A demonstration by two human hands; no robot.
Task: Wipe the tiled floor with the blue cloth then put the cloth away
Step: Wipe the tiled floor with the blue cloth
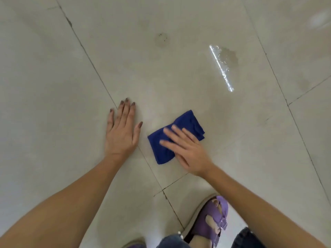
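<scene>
Right hand [186, 151] presses folded blue cloth [189, 122] (soft, rumpled) onto glossy tiled floor [179, 77].

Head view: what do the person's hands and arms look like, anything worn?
The left forearm and right forearm are bare: no sleeves, gloves, watch or bracelets. The left hand has long nails with dark brown polish on its fingers, no rings. The right hand is blurred; no rings show, nails unclear.

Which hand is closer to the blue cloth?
Right. The right hand presses flat on the blue cloth; the left hand rests flat on the tiled floor to the cloth's left, not touching it.
</scene>
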